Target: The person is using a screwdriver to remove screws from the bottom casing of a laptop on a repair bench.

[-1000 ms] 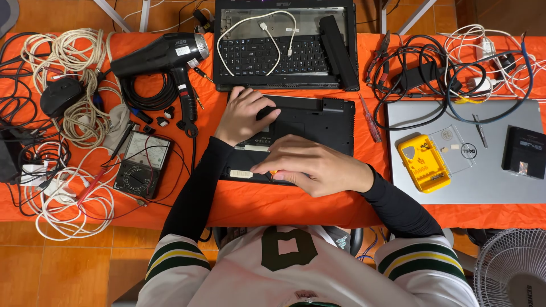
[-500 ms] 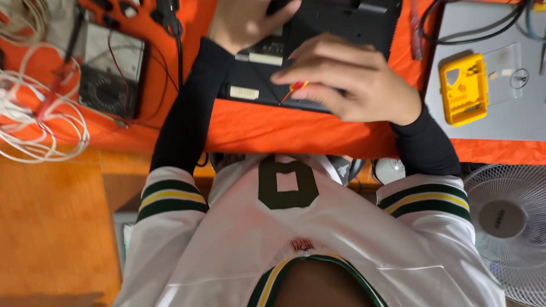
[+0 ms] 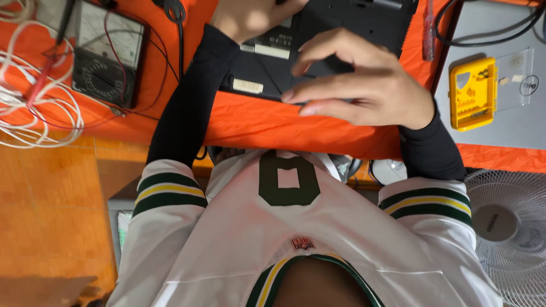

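Observation:
A black laptop (image 3: 341, 23) lies bottom side up on the orange-covered table (image 3: 250, 122). My left hand (image 3: 250, 17) rests on its left part; the fingers are cut off by the top of the frame. My right hand (image 3: 364, 85) is at the laptop's near edge, with the fingers stretched across the top and the thumb under the edge, pinching it. No tool shows in this hand. Both arms wear black sleeves under a white jersey.
An analog multimeter (image 3: 105, 57) with leads lies left of the laptop, and white cables (image 3: 34, 108) lie farther left. On the right, a yellow bit case (image 3: 472, 94) sits on a closed grey laptop (image 3: 512, 125). A thin tool (image 3: 429, 34) lies between the laptops. A fan (image 3: 506, 227) stands lower right.
The view has tilted down toward my chest. The red-tipped screwdriver seen under my right fingers earlier no longer shows, and those fingers now stretch out over the laptop's near edge.

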